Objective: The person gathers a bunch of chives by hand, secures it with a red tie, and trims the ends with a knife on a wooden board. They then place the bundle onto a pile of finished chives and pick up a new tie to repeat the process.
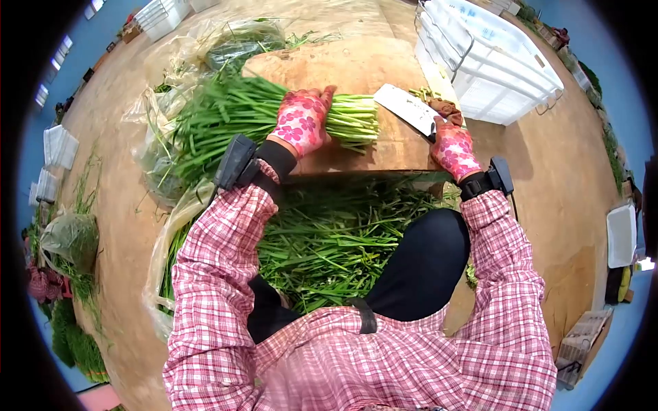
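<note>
A bundle of long green chive-like stalks (233,109) lies across the wooden board (384,61), pale cut ends pointing right. My left hand (303,122), in a pink flowered glove, is closed over the bundle near those ends. In my right hand (454,147), gloved the same way, is a cleaver (406,108); its broad pale blade rests over the board, just right of the stalk ends. Beyond the blade sit short trimmed stem ends (426,92) and a crumpled brown thing (447,109) that I cannot make out.
White plastic crates (486,61) stand at the upper right, against the board's far corner. Clear plastic bags (154,137) with greens lie to the left. Loose green leaves (329,240) heap below the board, around my legs. A tied bag (70,241) stands farther left.
</note>
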